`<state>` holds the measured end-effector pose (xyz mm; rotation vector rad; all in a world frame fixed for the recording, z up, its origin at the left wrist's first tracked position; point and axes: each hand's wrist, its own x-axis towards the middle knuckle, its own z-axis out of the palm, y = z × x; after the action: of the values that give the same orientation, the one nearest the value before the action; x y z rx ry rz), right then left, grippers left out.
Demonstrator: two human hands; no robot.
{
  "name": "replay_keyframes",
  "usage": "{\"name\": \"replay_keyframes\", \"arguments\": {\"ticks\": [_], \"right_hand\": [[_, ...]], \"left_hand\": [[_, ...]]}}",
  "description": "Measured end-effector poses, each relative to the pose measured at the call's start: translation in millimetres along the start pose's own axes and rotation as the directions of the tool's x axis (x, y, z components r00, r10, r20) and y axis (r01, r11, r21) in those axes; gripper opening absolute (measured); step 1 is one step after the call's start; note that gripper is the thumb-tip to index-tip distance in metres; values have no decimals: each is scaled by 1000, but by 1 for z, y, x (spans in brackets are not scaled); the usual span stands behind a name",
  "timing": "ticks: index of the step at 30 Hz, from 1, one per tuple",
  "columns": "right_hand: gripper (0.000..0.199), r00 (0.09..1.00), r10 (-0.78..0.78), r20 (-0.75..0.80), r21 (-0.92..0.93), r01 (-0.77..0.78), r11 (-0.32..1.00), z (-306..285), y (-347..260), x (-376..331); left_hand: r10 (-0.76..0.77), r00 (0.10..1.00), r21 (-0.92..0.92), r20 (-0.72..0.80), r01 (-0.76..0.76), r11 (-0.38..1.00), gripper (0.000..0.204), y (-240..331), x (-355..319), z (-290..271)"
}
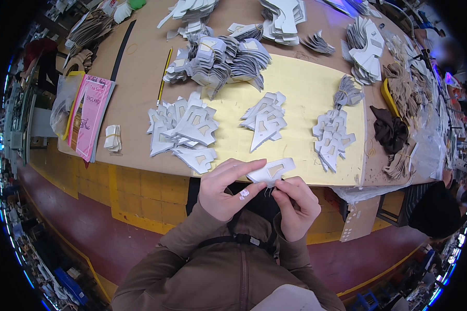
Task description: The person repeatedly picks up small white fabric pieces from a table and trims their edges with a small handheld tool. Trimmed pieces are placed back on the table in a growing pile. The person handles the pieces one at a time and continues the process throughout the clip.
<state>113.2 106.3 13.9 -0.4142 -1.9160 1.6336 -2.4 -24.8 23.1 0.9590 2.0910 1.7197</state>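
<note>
In front of me, just past the table's near edge, a small white cut piece with a beige window is held up in both hands. My left hand is closed on its left end, thumb below and fingers above; a small pale sticker or scrap is on one of its fingers. My right hand pinches the lower right edge, where thin dark threads seem to hang. Similar white pieces lie beyond in a left pile, a middle pile and a right pile, on or beside a yellow sheet.
Bundled grey-white pieces are heaped farther back, beside a yellow pencil. A pink booklet and a small banded stack are at left. Dark cloth, brown bundles and a yellow-rimmed tray crowd the right side.
</note>
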Motion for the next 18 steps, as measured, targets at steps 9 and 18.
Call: {"name": "replay_keyframes", "arguments": {"ticks": [9, 18], "right_hand": [[23, 991, 66, -113, 18, -64, 998, -10, 8, 1], [25, 963, 182, -199, 93, -166, 982, 8, 4, -2]], "left_hand": [[-57, 888, 135, -456, 132, 982, 38, -42, 16, -57], [-186, 959, -107, -214, 166, 980, 45, -37, 6, -29]]}}
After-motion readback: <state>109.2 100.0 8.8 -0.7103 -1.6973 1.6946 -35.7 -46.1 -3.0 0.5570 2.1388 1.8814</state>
